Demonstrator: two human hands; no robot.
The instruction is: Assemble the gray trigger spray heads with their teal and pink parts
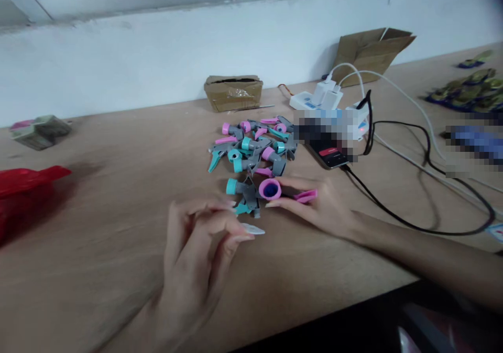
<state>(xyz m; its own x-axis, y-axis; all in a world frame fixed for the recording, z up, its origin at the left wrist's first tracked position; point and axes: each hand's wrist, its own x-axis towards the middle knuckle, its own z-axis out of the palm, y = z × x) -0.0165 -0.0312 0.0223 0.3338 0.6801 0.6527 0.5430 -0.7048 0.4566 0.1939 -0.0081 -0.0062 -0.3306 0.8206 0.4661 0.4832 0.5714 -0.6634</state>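
Between the thumb and fingers of my left hand (pixel 200 248) is a small, flat, whitish translucent piece (pixel 253 229); its exact kind cannot be made out. My right hand (pixel 322 206) grips a trigger spray head (pixel 270 189) with a pink collar and pink trigger, its dark blue inside facing me. Just left of it lies a grey spray head (pixel 247 193) with a turquoise collar and trigger, partly behind my left fingertips. Farther back is a pile of grey spray heads (pixel 255 149) with pink or turquoise parts.
A small cardboard box (pixel 233 95) and a larger open one (pixel 367 54) stand by the wall. To the right are a phone (pixel 328 151), a power strip (pixel 304 101) and a looping black cable (pixel 416 230). A red plastic bag (pixel 27 185) lies at the left.
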